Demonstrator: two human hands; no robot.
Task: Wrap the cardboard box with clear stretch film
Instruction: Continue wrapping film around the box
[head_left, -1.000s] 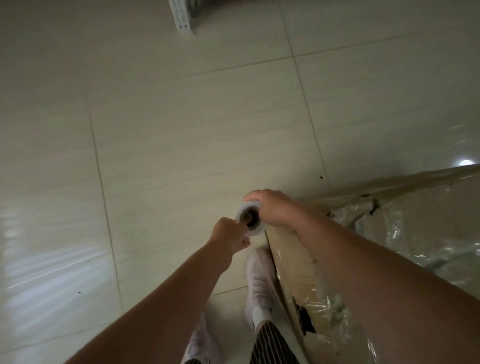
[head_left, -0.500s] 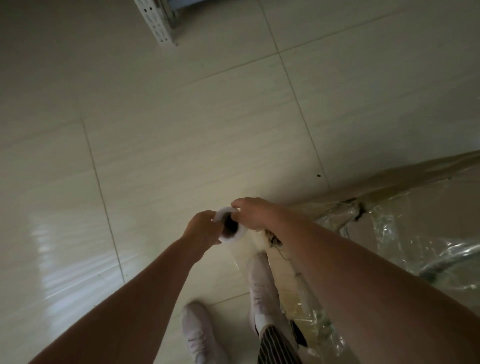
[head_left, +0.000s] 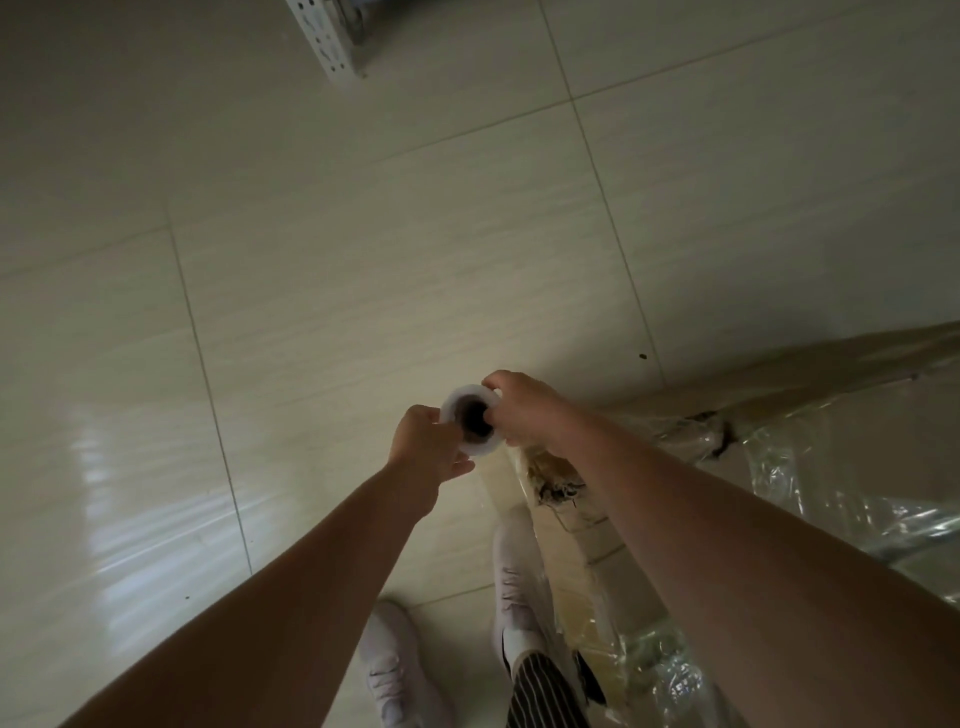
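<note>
The roll of clear stretch film (head_left: 471, 422), a pale cylinder wound on a dark brown tubular core, sits near the centre of the head view. Its open end faces the camera and it is held above the floor between both hands.

The left hand (head_left: 423, 449) grips the left side of the roll, with its fingers curled round the rim. The right hand (head_left: 527, 410) grips the opposite side, with its fingers curled over the upper and right edge of the rim. The core opening shows between the two hands.

The large brown cardboard box (head_left: 841, 358) fills the lower right of the view, just beside the roll and beneath the right forearm. Its torn, frayed near corner (head_left: 556, 480) lies directly below the right wrist. Crinkled clear film (head_left: 810, 467) covers part of the top face and the near side of the box. A thin sheet appears to run from the roll down along the near side of the box, but the dim light makes its edges hard to trace.

The pale, glossy tiled floor (head_left: 363, 234) takes up the rest of the view. A white left shoe (head_left: 395, 670) stands on it at the bottom edge. A white right shoe (head_left: 514, 587) stands just beside the near side of the box. A black-and-white striped trouser leg (head_left: 545, 691) rises above the right shoe. A white perforated metal post (head_left: 332, 41) stands at the top edge, well apart from the box and the hands.
</note>
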